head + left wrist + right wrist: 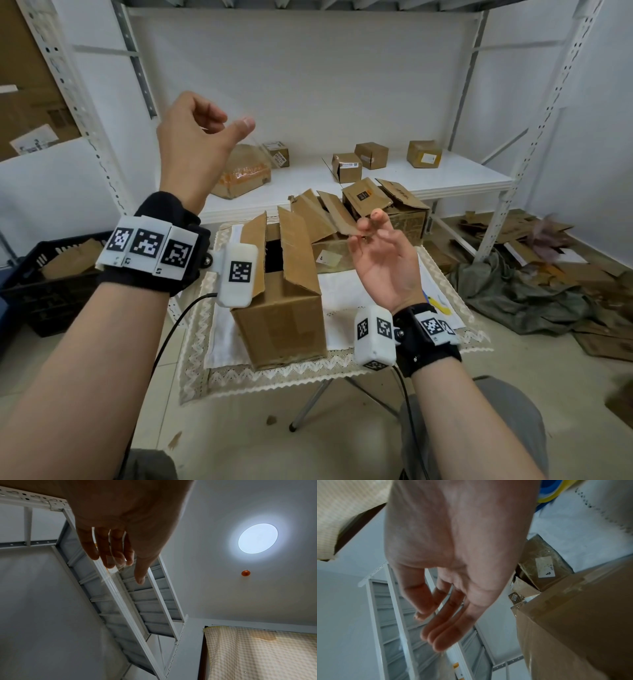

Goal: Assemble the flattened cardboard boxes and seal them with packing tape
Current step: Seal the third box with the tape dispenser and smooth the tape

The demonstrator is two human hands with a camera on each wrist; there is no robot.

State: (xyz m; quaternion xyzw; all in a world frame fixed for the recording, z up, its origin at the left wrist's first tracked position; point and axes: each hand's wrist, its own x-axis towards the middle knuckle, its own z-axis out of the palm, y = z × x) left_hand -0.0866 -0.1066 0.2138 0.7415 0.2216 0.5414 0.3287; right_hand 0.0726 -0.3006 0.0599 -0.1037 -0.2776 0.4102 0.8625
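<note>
An open cardboard box point(284, 318) stands on the small cloth-covered table point(394, 301), its top flaps upright. The right wrist view shows its taped side point(573, 628) close by. My left hand point(227, 123) is raised high above the box, fingers curled and thumb out. A faint strip of clear tape point(257, 144) hangs from it and lies across the fingers point(111, 573) in the left wrist view. My right hand point(370, 226) hovers palm up to the right of the box. It holds nothing, and its fingers point(436, 632) are loosely extended.
Torn, flattened cardboard point(329, 212) is piled behind the box. A white metal shelf point(308, 178) carries a few small boxes point(371, 156) and a wrapped parcel point(243, 174). A black crate point(41, 284) sits at left. Cardboard scraps and cloth point(548, 274) cover the floor at right.
</note>
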